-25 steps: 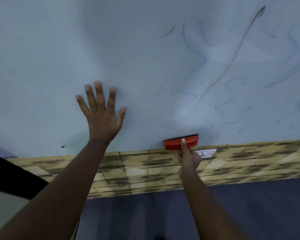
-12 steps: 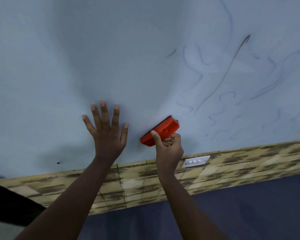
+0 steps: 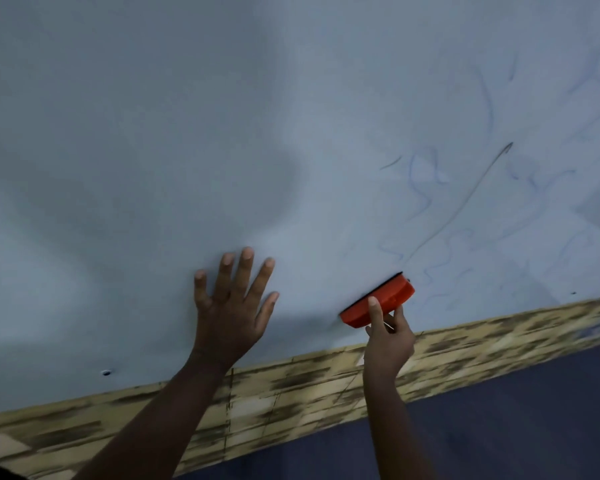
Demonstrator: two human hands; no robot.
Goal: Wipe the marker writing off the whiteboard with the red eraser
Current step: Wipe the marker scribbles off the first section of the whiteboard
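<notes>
The whiteboard (image 3: pixel 187 133) fills the upper view, pale and mostly bare on its left. Faint blue and dark marker lines (image 3: pixel 465 202) smear across its right part. My right hand (image 3: pixel 388 337) grips the red eraser (image 3: pixel 378 303), which lies tilted against the board just left of the marks, near the board's lower edge. My left hand (image 3: pixel 234 306) presses flat on the board with fingers spread, a hand's width left of the eraser.
A strip of tan brick-patterned wall (image 3: pixel 499 337) runs below the board. Under it is a dark blue wall band (image 3: pixel 499 427). A small dark screw hole (image 3: pixel 106 372) sits low on the board's left.
The eraser went from the board's bottom edge up and left, tilting. The view has shifted, so both hands and the marks now sit lower and further right. My left hand stays flat on the board.
</notes>
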